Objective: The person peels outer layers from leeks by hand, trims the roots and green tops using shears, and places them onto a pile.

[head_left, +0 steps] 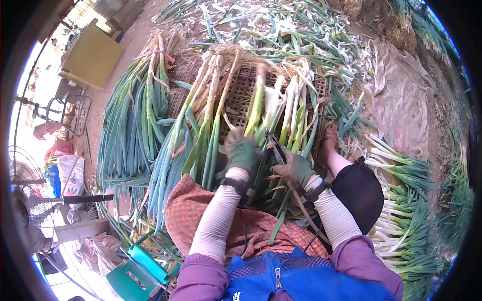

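Note:
Wearing a green and brown glove, my left hand (242, 152) is closed around the lower, leafy part of a green onion (257, 108), whose pale root end points away from me and is blurred. My right hand (297, 169), gloved too, grips a dark handheld tool (275, 148) just right of that stalk. More green onions (207, 115) lie side by side at the left, roots away from me. Peeled-looking white stalks (292, 108) lie to the right. All rest over a brown plastic crate (241, 90).
A tied onion bundle (150, 100) lies at the left. White-stemmed onions (396, 215) are stacked at the right. Leaf scraps (296, 30) cover the ground beyond. Fans (37, 205), a teal plastic object (131, 281) and a yellow box (93, 55) stand at the left.

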A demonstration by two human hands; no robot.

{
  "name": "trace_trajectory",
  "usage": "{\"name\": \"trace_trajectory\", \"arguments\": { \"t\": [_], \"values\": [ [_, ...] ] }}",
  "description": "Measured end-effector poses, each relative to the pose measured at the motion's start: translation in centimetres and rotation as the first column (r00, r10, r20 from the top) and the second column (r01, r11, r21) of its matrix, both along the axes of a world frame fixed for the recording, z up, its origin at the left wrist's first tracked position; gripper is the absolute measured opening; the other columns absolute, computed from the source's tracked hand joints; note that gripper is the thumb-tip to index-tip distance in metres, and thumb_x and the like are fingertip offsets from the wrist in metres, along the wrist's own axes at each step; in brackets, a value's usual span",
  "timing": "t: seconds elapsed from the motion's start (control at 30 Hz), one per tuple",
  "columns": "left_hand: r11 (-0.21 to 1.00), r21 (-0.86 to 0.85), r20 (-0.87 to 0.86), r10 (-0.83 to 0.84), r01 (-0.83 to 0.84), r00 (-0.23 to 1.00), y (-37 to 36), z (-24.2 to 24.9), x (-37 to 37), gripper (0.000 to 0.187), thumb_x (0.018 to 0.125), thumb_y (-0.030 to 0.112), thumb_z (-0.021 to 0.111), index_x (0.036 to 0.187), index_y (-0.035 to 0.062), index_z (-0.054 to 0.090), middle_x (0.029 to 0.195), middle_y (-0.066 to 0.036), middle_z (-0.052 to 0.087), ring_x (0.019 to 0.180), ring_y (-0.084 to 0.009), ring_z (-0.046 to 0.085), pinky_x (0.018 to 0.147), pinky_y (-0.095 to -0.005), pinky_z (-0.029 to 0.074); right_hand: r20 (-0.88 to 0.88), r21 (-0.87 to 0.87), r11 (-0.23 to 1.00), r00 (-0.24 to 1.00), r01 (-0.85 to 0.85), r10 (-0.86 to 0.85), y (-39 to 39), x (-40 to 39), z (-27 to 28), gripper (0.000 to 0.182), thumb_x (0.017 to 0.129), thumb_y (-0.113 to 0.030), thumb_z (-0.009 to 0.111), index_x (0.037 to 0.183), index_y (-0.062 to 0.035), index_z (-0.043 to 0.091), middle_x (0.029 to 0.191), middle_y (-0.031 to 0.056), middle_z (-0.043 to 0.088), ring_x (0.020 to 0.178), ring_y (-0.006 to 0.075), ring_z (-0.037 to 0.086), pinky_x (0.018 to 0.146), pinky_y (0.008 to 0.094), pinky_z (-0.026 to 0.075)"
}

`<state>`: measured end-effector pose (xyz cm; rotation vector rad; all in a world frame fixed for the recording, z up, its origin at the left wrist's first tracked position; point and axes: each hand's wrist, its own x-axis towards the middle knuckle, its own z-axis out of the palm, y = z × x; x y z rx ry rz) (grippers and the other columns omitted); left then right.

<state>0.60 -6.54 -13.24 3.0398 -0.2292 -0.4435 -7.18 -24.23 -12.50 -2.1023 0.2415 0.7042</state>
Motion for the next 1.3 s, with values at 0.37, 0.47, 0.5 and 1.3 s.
{"name": "trace_trajectory", "arguments": {
  "t": [0.37,0.47,0.5,1.3],
  "values": [
    [0.454,-0.850,-0.306,-0.011,-0.268,0.952,7.7,-11.6,3.4,0.035,0.085,0.024,0.072,0.109,-0.0014,0.067,0.099,-0.013,0.072,0.089,-0.0226,0.067,0.081,-0.0357,0.051,0.134,-0.066,0.996,0.988,-0.065,0.073,-0.3,-3.0,-2.6,0.081,0.072,-0.059,0.074,0.131,-0.0071,0.054,0.098,0.0237,0.069,0.092,0.0371,0.068,0.082,0.0427,0.051],
    [0.512,-0.776,-0.445,-0.031,-0.368,0.895,6.5,-11.1,3.4,0.041,0.080,0.025,0.079,0.108,-0.0028,0.069,0.097,-0.010,0.073,0.084,-0.0168,0.067,0.077,-0.0307,0.051,0.067,0.010,1.000,0.998,-0.015,0.014,-0.1,-2.6,-0.1,0.076,0.073,-0.047,0.072,0.134,-0.0074,0.053,0.098,0.0233,0.070,0.091,0.0363,0.069,0.083,0.0425,0.052],
    [0.575,-0.757,-0.386,-0.011,-0.310,0.922,6.9,-12.4,3.7,0.041,0.080,0.024,0.078,0.109,-0.0027,0.068,0.096,-0.010,0.073,0.084,-0.0162,0.066,0.076,-0.0301,0.051,0.028,-0.022,1.000,1.000,0.010,-0.009,0.2,-2.2,-0.2,0.074,0.072,-0.046,0.072,0.131,-0.0051,0.055,0.095,0.0234,0.070,0.089,0.0347,0.069,0.082,0.0418,0.052],
    [0.279,-0.884,-0.343,0.162,-0.376,0.925,4.9,-8.6,3.6,0.036,0.091,0.020,0.066,0.119,-0.0024,0.063,0.100,-0.012,0.071,0.086,-0.0158,0.064,0.077,-0.0308,0.051,0.171,0.056,0.998,0.985,-0.005,-0.005,1.1,-7.5,2.9,0.048,0.077,-0.034,0.069,0.111,-0.0036,0.055,0.087,0.0185,0.064,0.083,0.0339,0.065,0.076,0.0425,0.050]
  ]
}}
